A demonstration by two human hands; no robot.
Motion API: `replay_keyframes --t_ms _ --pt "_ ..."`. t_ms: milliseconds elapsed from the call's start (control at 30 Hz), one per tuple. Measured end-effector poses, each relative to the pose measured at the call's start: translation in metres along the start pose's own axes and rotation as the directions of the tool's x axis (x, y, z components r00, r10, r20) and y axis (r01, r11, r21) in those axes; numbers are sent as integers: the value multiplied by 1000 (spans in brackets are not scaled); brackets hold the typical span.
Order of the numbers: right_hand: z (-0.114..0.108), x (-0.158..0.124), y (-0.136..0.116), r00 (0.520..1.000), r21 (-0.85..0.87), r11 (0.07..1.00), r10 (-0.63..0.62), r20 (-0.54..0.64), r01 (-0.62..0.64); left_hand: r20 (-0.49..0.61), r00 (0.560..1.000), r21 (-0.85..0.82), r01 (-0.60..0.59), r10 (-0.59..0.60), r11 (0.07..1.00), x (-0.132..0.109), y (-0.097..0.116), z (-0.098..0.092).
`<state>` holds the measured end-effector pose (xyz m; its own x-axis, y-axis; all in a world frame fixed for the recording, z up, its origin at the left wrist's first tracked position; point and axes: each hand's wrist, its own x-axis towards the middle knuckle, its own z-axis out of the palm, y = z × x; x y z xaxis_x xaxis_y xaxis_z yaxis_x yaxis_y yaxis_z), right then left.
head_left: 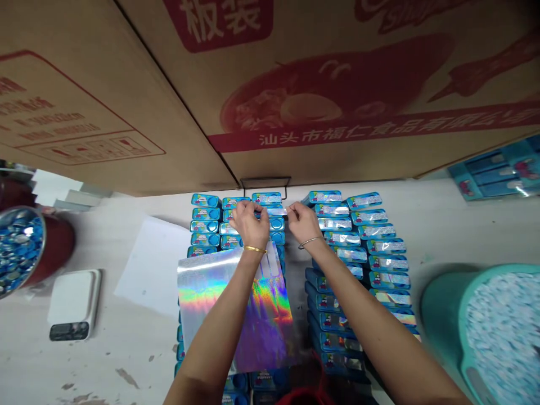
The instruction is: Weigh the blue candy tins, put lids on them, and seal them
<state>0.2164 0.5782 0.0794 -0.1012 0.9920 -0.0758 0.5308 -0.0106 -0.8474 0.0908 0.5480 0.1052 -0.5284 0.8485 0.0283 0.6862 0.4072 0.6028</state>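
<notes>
My left hand (252, 224) and my right hand (304, 223) face each other above rows of small blue boxes (205, 226). Between them stretches a narrow shiny sticker strip (276, 211), its ends pinched in my fingertips. The strip lies over the top of one box in the middle row; whether it is stuck down I cannot tell. Under my left wrist, a rainbow-silver holographic sticker sheet (202, 301) rests across several boxes. To the right, other blue boxes (383, 247) carry similar shiny strips on their tops.
Large printed cartons (337, 160) rise behind the boxes, with a thin black wire frame (265, 180) before them. At left are white paper (154, 267), a white scale (72, 304) and a red pot (59, 242). A teal tub (445, 306) of pale blue pieces stands right.
</notes>
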Motion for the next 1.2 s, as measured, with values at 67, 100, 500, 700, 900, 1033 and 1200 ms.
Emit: replay_keyframes --t_ms 67,100,500,700,900,1033,1200 --pt "7 -1 6 999 41 998 41 -2 -41 -2 1000 64 -7 7 998 1 -1 0" --pt "10 -1 10 997 76 994 75 -7 -74 -10 1000 82 -2 3 997 1 -1 0" --pt "30 -6 33 966 210 943 256 28 -256 49 998 87 30 -35 996 5 -2 -7" --pt "-4 -59 -13 994 112 988 -113 16 110 319 872 -18 -387 372 922 -18 -35 -63" --pt "11 -99 -27 923 -147 927 -306 232 344 488 790 263 -539 372 800 -53 -54 -82" --pt "19 -98 -22 918 -248 895 -312 245 371 343 859 309 -485 379 818 -61 -60 -76" --pt "17 -99 -25 923 -305 885 -274 272 352 402 792 289 -586 459 757 -64 -69 -80"
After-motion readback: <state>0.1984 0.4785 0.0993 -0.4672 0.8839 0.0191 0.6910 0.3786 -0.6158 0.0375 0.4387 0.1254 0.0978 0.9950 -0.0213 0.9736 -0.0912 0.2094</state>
